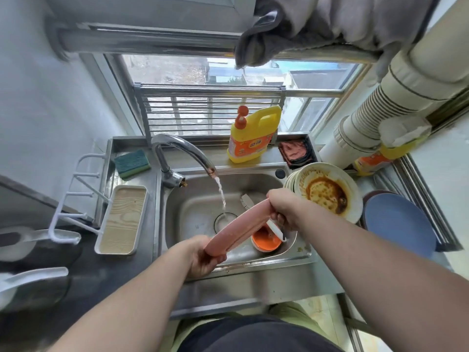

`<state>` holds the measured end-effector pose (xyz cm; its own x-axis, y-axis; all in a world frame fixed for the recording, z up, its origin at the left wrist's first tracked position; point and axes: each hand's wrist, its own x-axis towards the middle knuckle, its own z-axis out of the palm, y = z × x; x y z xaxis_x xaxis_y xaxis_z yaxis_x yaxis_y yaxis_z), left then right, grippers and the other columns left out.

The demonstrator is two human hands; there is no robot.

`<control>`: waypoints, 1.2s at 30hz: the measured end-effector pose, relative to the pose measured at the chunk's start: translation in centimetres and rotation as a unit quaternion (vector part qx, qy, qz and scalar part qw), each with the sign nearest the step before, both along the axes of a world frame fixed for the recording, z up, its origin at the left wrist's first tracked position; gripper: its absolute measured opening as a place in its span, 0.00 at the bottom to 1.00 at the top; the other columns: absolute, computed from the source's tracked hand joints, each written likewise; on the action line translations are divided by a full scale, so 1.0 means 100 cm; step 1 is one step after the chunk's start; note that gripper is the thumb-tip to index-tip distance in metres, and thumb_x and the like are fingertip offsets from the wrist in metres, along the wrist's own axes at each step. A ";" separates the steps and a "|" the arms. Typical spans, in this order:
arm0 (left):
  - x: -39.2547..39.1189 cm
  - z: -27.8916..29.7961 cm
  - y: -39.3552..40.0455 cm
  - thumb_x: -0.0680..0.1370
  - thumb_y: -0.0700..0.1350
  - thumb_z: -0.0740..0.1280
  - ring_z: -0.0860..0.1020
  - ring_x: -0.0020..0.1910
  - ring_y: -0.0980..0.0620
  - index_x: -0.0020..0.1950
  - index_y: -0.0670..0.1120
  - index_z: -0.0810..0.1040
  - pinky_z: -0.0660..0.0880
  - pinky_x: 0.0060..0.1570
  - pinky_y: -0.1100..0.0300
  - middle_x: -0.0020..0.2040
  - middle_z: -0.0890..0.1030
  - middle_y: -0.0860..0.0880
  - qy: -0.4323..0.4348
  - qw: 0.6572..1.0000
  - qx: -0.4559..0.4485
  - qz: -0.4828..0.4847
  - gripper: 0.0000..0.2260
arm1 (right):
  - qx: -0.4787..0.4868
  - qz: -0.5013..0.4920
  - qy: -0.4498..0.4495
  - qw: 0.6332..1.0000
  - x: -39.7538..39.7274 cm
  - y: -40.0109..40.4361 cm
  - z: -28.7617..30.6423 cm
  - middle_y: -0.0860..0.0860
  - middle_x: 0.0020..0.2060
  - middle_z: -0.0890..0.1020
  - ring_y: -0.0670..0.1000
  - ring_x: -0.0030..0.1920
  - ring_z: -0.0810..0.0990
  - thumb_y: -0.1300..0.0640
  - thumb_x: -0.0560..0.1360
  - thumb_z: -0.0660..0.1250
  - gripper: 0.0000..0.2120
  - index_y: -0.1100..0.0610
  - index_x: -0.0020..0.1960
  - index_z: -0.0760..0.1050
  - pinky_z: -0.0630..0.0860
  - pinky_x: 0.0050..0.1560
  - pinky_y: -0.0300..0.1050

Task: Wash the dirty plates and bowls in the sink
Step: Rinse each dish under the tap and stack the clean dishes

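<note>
A: Where's the plate being washed?

B: The pink plate [237, 226] is held on edge over the sink [200, 212], tilted, with its near end low and its far end higher. The left hand [204, 257] is curled closed around the near rim, and the right hand [283, 208] is closed on the far rim.

A: Is the right hand holding anything else?

B: A white brush [276, 231] sticks out below it, down towards the basin, so it seems to grip that as well as the plate. I can't see the fingers well enough to be sure how.

A: And the water?

B: It runs from the faucet [182, 153] in a thin stream [221, 194], landing near the drain [224, 221], just left of the plate rather than on it.

A: What else sits in the sink?

B: An orange bowl [265, 241] with orange residue, under the plate's right side.

A: And around it?

B: On the desk to the right, a stack of dirty plates [327, 191], the top one smeared with brown sauce, and beside them a blue plate [398, 222]. Behind the sink stands a yellow detergent bottle [253, 134]; a green and yellow sponge [132, 162] lies at the left back corner, near a wood-patterned tray [121, 219].
</note>
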<state>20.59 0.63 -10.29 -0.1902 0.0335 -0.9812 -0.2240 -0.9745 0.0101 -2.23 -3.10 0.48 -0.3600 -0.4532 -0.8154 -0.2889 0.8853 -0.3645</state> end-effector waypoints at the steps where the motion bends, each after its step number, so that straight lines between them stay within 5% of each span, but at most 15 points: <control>1: -0.003 0.002 0.003 0.82 0.41 0.63 0.76 0.20 0.54 0.42 0.40 0.80 0.69 0.16 0.67 0.32 0.80 0.48 -0.005 1.000 -0.006 -0.023 0.12 | -0.005 0.014 0.002 1.000 -0.004 0.000 0.000 0.52 0.20 0.71 0.47 0.16 0.63 0.56 0.77 0.52 0.11 0.58 0.43 0.70 0.60 0.25 0.31; 5: -0.022 0.018 0.016 0.82 0.40 0.60 0.71 0.20 0.56 0.42 0.40 0.81 0.65 0.17 0.69 0.32 0.78 0.48 -0.077 0.993 -0.059 -0.060 0.13 | -0.002 0.065 -0.016 0.998 -0.028 0.007 -0.001 0.52 0.21 0.71 0.48 0.18 0.63 0.57 0.77 0.51 0.11 0.59 0.43 0.70 0.62 0.26 0.35; 10: -0.065 0.048 0.030 0.82 0.39 0.60 0.68 0.21 0.52 0.44 0.42 0.78 0.61 0.23 0.69 0.24 0.73 0.46 -0.159 0.953 -0.248 0.064 0.11 | -0.087 0.173 -0.043 0.980 -0.088 0.031 -0.014 0.55 0.28 0.75 0.51 0.24 0.72 0.63 0.79 0.55 0.12 0.61 0.48 0.77 0.65 0.22 0.40; 12: -0.088 0.056 0.028 0.81 0.40 0.64 0.66 0.21 0.52 0.45 0.44 0.78 0.61 0.23 0.67 0.27 0.72 0.46 -0.163 0.925 -0.326 0.110 0.06 | -0.140 0.234 0.006 0.962 -0.117 0.044 -0.012 0.54 0.42 0.82 0.54 0.41 0.81 0.57 0.84 0.56 0.13 0.55 0.56 0.80 0.79 0.38 0.48; 14: -0.118 0.065 0.023 0.83 0.44 0.63 0.74 0.29 0.48 0.48 0.43 0.80 0.70 0.25 0.63 0.39 0.81 0.43 -0.197 0.889 -0.404 0.091 0.08 | -0.180 0.280 0.077 0.940 -0.150 0.057 -0.008 0.54 0.59 0.82 0.58 0.60 0.80 0.51 0.86 0.54 0.16 0.48 0.67 0.76 0.76 0.60 0.53; 16: -0.155 0.078 0.023 0.84 0.49 0.60 0.79 0.42 0.45 0.50 0.45 0.81 0.75 0.36 0.56 0.48 0.83 0.45 -0.236 0.838 -0.484 0.086 0.13 | -0.237 0.280 0.089 0.926 -0.188 0.070 -0.002 0.55 0.66 0.81 0.61 0.66 0.78 0.48 0.87 0.52 0.20 0.43 0.77 0.68 0.74 0.67 0.56; 19: -0.219 0.101 0.028 0.86 0.55 0.57 0.78 0.50 0.43 0.49 0.50 0.79 0.71 0.49 0.50 0.47 0.82 0.49 -0.245 0.795 -0.553 0.048 0.15 | -0.305 0.246 0.115 0.913 -0.247 0.090 0.009 0.57 0.60 0.84 0.62 0.60 0.81 0.50 0.87 0.55 0.23 0.43 0.81 0.61 0.75 0.57 0.52; 21: -0.263 0.109 0.030 0.88 0.54 0.55 0.78 0.55 0.42 0.57 0.50 0.80 0.72 0.53 0.49 0.51 0.82 0.48 -0.224 0.790 -0.571 -0.015 0.15 | -0.317 0.217 0.125 0.915 -0.287 0.103 0.009 0.50 0.51 0.84 0.58 0.51 0.82 0.53 0.86 0.56 0.20 0.40 0.77 0.64 0.72 0.50 0.47; 22: -0.285 0.109 0.029 0.88 0.53 0.54 0.78 0.58 0.40 0.63 0.50 0.80 0.72 0.56 0.50 0.57 0.83 0.46 -0.220 0.785 -0.577 -0.047 0.16 | -0.315 0.206 0.139 0.916 -0.309 0.108 0.007 0.48 0.50 0.83 0.57 0.48 0.81 0.53 0.86 0.56 0.19 0.39 0.75 0.64 0.72 0.45 0.53; 24: -0.327 0.105 0.029 0.89 0.52 0.53 0.77 0.62 0.40 0.73 0.50 0.76 0.68 0.56 0.56 0.64 0.81 0.44 -0.212 0.780 -0.575 -0.125 0.18 | -0.294 0.176 0.175 0.923 -0.349 0.120 0.000 0.49 0.54 0.84 0.59 0.49 0.81 0.50 0.86 0.55 0.18 0.36 0.75 0.63 0.75 0.47 0.57; 27: -0.381 0.097 0.034 0.87 0.51 0.51 0.78 0.52 0.44 0.67 0.50 0.75 0.73 0.54 0.55 0.60 0.82 0.44 -0.193 0.766 -0.560 -0.252 0.16 | -0.250 0.134 0.204 0.937 -0.400 0.138 -0.009 0.49 0.63 0.82 0.62 0.59 0.80 0.44 0.87 0.49 0.20 0.30 0.77 0.59 0.75 0.57 0.56; 31: -0.441 0.083 0.039 0.87 0.43 0.51 0.80 0.58 0.41 0.68 0.43 0.73 0.77 0.54 0.50 0.61 0.80 0.42 -0.195 0.751 -0.523 -0.352 0.15 | -0.186 0.089 0.243 0.948 -0.451 0.156 -0.030 0.54 0.56 0.83 0.63 0.57 0.80 0.49 0.85 0.49 0.20 0.33 0.74 0.64 0.74 0.54 0.56; 36: -0.481 0.064 0.043 0.85 0.38 0.60 0.78 0.64 0.39 0.74 0.39 0.65 0.75 0.56 0.51 0.68 0.74 0.40 -0.183 0.672 -0.504 -0.511 0.17 | -0.128 0.081 0.263 0.953 -0.480 0.161 -0.057 0.55 0.48 0.82 0.62 0.49 0.79 0.52 0.85 0.50 0.14 0.40 0.66 0.67 0.79 0.52 0.58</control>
<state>-27.47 4.95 -3.85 -0.3134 -0.7532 -0.5783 -0.9380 0.1505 0.3123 -50.27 12.99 -5.24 -0.5968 -0.6971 -0.3972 -0.6166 0.7153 -0.3288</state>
